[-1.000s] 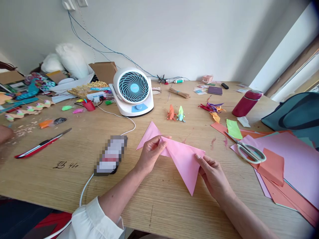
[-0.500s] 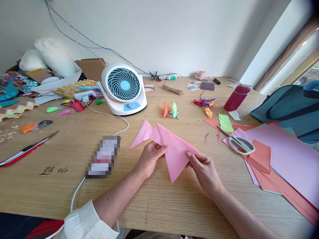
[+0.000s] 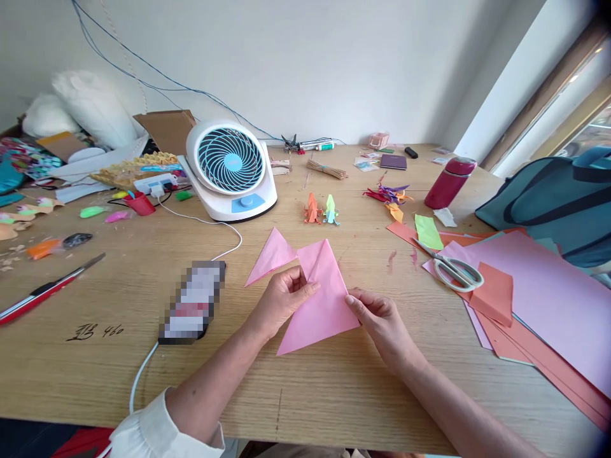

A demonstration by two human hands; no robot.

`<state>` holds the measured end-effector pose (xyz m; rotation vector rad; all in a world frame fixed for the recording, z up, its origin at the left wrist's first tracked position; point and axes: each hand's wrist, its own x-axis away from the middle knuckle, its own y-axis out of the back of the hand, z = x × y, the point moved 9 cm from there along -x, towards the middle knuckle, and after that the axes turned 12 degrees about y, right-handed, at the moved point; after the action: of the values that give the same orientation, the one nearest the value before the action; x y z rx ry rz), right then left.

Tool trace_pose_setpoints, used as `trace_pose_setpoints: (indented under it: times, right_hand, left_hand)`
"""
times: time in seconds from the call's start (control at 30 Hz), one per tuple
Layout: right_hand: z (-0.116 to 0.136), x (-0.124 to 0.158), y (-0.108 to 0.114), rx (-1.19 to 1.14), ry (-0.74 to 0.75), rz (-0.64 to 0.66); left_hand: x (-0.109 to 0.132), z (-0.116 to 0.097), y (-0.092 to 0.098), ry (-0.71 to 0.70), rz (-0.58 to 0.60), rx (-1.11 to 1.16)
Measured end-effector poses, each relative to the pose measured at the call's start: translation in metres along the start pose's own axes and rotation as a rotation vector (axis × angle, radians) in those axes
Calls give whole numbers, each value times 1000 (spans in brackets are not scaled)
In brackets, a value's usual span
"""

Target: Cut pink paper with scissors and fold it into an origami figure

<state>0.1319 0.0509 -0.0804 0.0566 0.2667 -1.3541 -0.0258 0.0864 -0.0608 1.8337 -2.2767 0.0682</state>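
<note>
A pink folded paper [image 3: 321,299] lies on the wooden table [image 3: 334,388] in front of me, with one triangular flap pointing up-left and a larger flap folded over the middle. My left hand [image 3: 282,299] pinches the paper at its centre, thumb and fingers closed on the fold. My right hand [image 3: 379,321] grips the right corner of the large flap between thumb and fingers.
A white and blue desk fan [image 3: 229,168] stands behind the paper. Scissors [image 3: 453,267] rest on sheets of pink and orange paper [image 3: 548,299] at right. A phone [image 3: 191,304] with a white cable lies left, a red cutter [image 3: 42,289] farther left. Small origami figures [image 3: 319,208], a red bottle [image 3: 449,182], a teal bag [image 3: 558,203].
The large flap's lower point has swung left and inward as my right hand moved the corner toward the centre. The view has shifted slightly to the right.
</note>
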Motion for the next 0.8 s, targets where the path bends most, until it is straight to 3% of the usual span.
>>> trace_pose_setpoints:
  times: [0.27, 0.53, 0.67, 0.8]
  right_hand:
    - [-6, 3, -9, 148, -1, 80]
    - [0, 0, 1, 61, 32, -14]
    - [-1, 5, -2, 140, 15, 37]
    - [14, 8, -6, 364, 126, 97]
  left_hand:
    - [1, -6, 3, -3, -5, -69]
    - [5, 15, -22, 155, 217, 53]
    - [4, 5, -13, 75, 143, 130]
    - [5, -9, -1, -23, 56, 80]
